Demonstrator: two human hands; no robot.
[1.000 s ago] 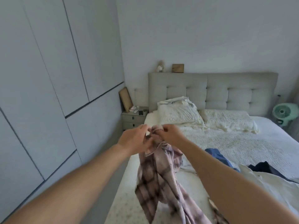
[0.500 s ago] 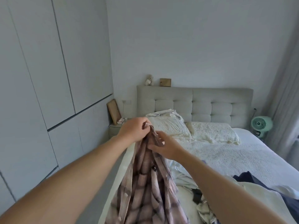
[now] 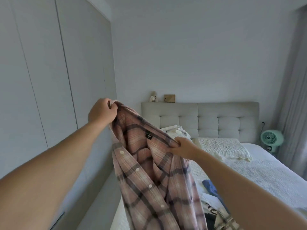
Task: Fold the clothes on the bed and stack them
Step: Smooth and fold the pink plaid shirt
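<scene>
No writing can be read anywhere; the one label in sight is a small black tag [image 3: 148, 136] sewn inside the neck of the plaid shirt [image 3: 149, 171], just below the collar, and its pale marks are too small and blurred to make out; the small wooden frame [image 3: 169, 98] standing on the headboard ledge, above and right of that tag, bears a faint mark that cannot be read either.

Open bedspread [image 3: 259, 170] is seen right of the hanging plaid shirt [image 3: 149, 176]; loose clothes [image 3: 211, 196] crowd the near corner; wardrobe doors [image 3: 41, 80] close off the left.
</scene>
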